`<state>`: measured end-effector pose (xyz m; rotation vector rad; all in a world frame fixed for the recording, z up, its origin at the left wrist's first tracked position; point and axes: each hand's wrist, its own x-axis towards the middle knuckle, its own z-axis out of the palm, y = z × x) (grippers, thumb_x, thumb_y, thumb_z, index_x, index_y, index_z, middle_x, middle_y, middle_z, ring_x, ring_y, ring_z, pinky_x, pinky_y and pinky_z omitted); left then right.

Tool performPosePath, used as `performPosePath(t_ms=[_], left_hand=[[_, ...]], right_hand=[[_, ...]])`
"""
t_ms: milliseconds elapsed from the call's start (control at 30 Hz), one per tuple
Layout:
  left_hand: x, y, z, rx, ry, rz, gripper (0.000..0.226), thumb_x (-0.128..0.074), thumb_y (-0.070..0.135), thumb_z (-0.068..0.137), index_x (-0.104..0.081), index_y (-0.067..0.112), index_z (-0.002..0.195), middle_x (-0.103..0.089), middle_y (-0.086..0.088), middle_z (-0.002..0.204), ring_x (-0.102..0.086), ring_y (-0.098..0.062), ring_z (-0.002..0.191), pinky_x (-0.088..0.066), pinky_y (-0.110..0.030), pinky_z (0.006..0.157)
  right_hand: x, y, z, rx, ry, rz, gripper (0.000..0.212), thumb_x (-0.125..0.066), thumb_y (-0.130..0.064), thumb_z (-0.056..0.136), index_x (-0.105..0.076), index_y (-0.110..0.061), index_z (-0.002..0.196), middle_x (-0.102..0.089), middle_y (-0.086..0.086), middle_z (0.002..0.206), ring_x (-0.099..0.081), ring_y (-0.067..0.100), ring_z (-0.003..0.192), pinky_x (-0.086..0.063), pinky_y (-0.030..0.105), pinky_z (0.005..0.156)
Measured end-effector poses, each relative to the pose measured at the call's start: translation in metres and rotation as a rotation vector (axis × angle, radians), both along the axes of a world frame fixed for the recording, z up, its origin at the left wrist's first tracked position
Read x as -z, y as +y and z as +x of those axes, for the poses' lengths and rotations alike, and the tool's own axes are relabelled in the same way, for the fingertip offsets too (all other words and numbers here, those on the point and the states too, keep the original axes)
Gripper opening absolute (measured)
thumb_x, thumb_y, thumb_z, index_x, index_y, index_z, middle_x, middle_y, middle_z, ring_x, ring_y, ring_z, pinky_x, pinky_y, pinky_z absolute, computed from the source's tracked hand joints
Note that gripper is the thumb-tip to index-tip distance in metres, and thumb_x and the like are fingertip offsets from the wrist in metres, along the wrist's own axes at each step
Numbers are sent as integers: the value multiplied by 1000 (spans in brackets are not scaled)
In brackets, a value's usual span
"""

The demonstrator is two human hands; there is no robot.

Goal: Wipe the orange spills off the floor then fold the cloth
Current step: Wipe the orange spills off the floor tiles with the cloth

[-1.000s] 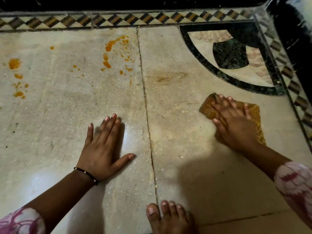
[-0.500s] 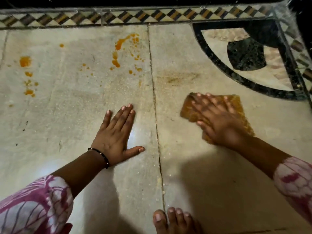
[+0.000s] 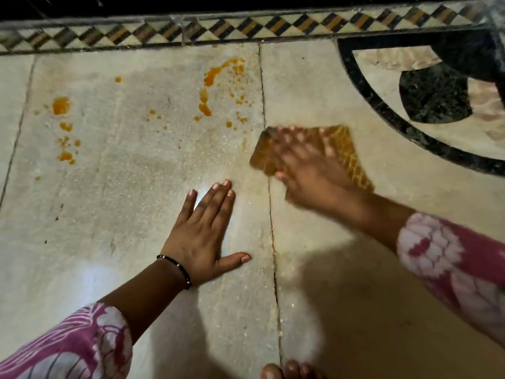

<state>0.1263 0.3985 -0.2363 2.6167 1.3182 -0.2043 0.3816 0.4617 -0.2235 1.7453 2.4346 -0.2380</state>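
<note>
So this is mid-wipe, no folding yet. The right hand (image 3: 306,170) is flat on the cloth (image 3: 344,151), fingers spread and pressing it down onto the floor (image 3: 109,214), right at the seam between the two big slabs. It's blurred, so I'd guess it's in a stroke. The cloth is a yellowish waffle-weave thing, lying flat just right of the nearest spills (image 3: 210,77).

The left hand (image 3: 199,236) is palm down on the floor with fingers straight and together, thumb out, holding nothing (looks like it's just propping the person up). Toes (image 3: 289,372) poke in at the bottom edge.

My read: most of the job is left. The orange streak and drips near the top seam look untouched, and there's a second bunch of blobs (image 3: 61,105) well off to the left. The next move probably calls for pushing the cloth up and left across the seam into that streak, then working over to the far blobs, likely shifting the propping hand out of the way.

No brands, labels or writing anywhere that I can read, just the checkered border (image 3: 218,31) and the dark inlay (image 3: 437,94)
</note>
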Motion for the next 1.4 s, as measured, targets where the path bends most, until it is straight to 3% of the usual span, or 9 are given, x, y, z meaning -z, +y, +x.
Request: performPosePath(t_ms=[233,433,633,867,1000,1133,1200,1267,1400], left_hand=[[2,1,0,1,-1,8,103,-23,80,81,-15,4,150,-9,-12,158,-7,-24,147,-12,-55,115],[2,0,1,0,-1,2,103,-23,79,81,-16,3,149,-9,-13,159,-6,-25,147,-11,-55,114],[1,-1,1,-3,10,5,102,-26,79,81,-14,3,150,-9,-12,159,-4,-24,147,-9,-54,116],[0,1,-1,0,-10,0,102,-24,80,81,-13,5,150,-8,-11,159,-4,-23,147,-9,-54,116],[1,1,0,3,-15,6,102,-24,79,81,-14,5,150,-8,-12,159,-6,-24,147,-10,-54,115],[1,0,0,10,-7,5,101,-22,78,82,-15,3,150,-10,-13,159,-8,-25,147,-13,-55,114],[1,1,0,15,-1,3,101,-15,79,82,-19,2,149,-13,-14,158,-9,-25,146,-13,-55,114],[1,0,0,14,5,-5,101,-15,80,81,-25,4,148,-20,-15,156,-11,-25,145,-11,-54,114],[1,-1,1,-13,12,7,101,-20,80,82,-15,6,150,-10,-11,159,-7,-23,147,-10,-53,115]], right_hand=[[-6,-49,53,422,4,48,65,-22,-42,93,-13,-17,152,-10,5,159,-7,23,146,-4,55,115],[-1,-130,-38,-6,71,-18,62,-35,-40,86,-31,-17,143,-30,8,153,-25,26,141,-14,61,109],[-12,5,-20,-20,-80,-66,64,-30,-44,100,4,-25,151,11,-2,159,10,17,145,6,57,114],[0,-50,37,251,62,110,58,-23,-40,95,-24,-21,150,-13,2,158,-9,23,146,-2,55,115],[3,-123,4,-33,111,100,54,-39,-30,88,-37,-15,140,-35,10,146,-40,34,133,-21,65,108],[-20,-150,-20,-260,604,-86,55,-53,-26,88,-37,-21,140,-34,3,149,-37,13,135,-34,49,107],[-54,-136,-20,22,1098,-272,42,-46,-32,95,-43,-33,137,-42,-13,146,-45,-7,124,-40,21,101],[-75,-112,-4,365,1454,-314,39,-54,-25,90,-55,-44,124,-57,-20,129,-55,-3,115,-46,16,90],[-74,-62,65,662,1311,-230,51,-60,-13,88,-47,-34,133,-60,-1,127,-60,4,110,-51,26,90]])
